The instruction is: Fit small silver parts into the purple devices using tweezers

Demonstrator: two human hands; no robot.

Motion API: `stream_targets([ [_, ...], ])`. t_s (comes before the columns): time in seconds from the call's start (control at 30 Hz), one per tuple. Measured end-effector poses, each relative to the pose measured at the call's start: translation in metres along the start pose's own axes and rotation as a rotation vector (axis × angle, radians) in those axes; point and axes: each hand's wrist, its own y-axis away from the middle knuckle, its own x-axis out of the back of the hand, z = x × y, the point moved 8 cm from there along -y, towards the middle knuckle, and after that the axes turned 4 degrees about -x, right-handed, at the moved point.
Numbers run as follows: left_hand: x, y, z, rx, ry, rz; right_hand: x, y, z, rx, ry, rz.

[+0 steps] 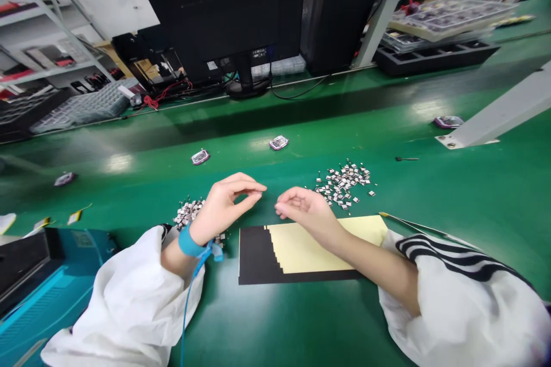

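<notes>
At the green bench [275, 321], the left hand [226, 203], banded by a blue grounding strap [189, 242], and the right hand [307, 218] hang half-open and empty, beside scattered small silvery metal pieces [342, 184].

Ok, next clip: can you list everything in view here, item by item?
green bench top: one, green, across the middle of the view
small metal components: two piles, silver and dark, beside each hand
purple-edged parts: four, purple and silver, scattered on the far bench
backing sheet: one, cream on black, between the forearms
tweezers: one pair, silver, right of the sheet
computer monitor: one, black, far side
component trays: stacked, grey, upper right
wrist strap: one, blue, left wrist
left hand: one, bare, empty
right hand: one, bare, empty
</notes>
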Motion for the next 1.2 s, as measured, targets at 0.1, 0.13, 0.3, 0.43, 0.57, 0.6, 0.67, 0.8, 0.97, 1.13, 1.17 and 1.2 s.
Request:
stream_targets([
  [0.1, -0.004, 0.006, -0.001, 0.041, 0.327, 0.162, -0.002, 0.001, -0.005, 0.001, -0.219, -0.014],
  [0.13, -0.007, 0.008, -0.002, 0.050, 0.403, 0.190, -0.003, 0.002, -0.005, -0.002, -0.250, -0.022],
  [0.3, -0.020, 0.015, -0.009, 0.105, 0.525, 0.254, -0.009, 0.005, -0.003, -0.033, -0.277, -0.060],
  [0.43, -0.022, 0.015, -0.009, 0.145, 0.503, 0.260, -0.002, 0.005, -0.006, 0.021, -0.272, -0.007],
  [0.57, -0.027, 0.016, -0.012, 0.211, 0.565, 0.223, 0.008, 0.004, -0.014, 0.118, -0.238, 0.070],
  [0.6, -0.029, 0.017, -0.015, 0.248, 0.597, 0.215, 0.009, 0.004, -0.016, 0.131, -0.225, 0.077],
  [0.67, -0.034, 0.019, -0.020, 0.339, 0.667, 0.191, 0.009, 0.003, -0.017, 0.152, -0.198, 0.083],
  [0.8, -0.044, 0.022, -0.027, 0.471, 0.818, 0.132, 0.009, 0.003, -0.018, 0.173, -0.179, 0.085],
  [0.97, -0.034, 0.019, -0.028, 0.396, 0.660, 0.196, 0.013, 0.004, -0.002, -0.020, -0.201, 0.177],
  [1.13, -0.022, 0.017, -0.007, 0.095, 0.187, 0.202, -0.001, 0.005, 0.003, -0.093, -0.140, 0.020],
  [1.17, -0.021, 0.017, -0.001, 0.031, 0.107, 0.198, -0.003, 0.006, 0.002, -0.086, -0.138, -0.003],
  [1.2, -0.020, 0.017, 0.003, -0.022, 0.047, 0.197, -0.004, 0.006, 0.002, -0.081, -0.138, -0.019],
])
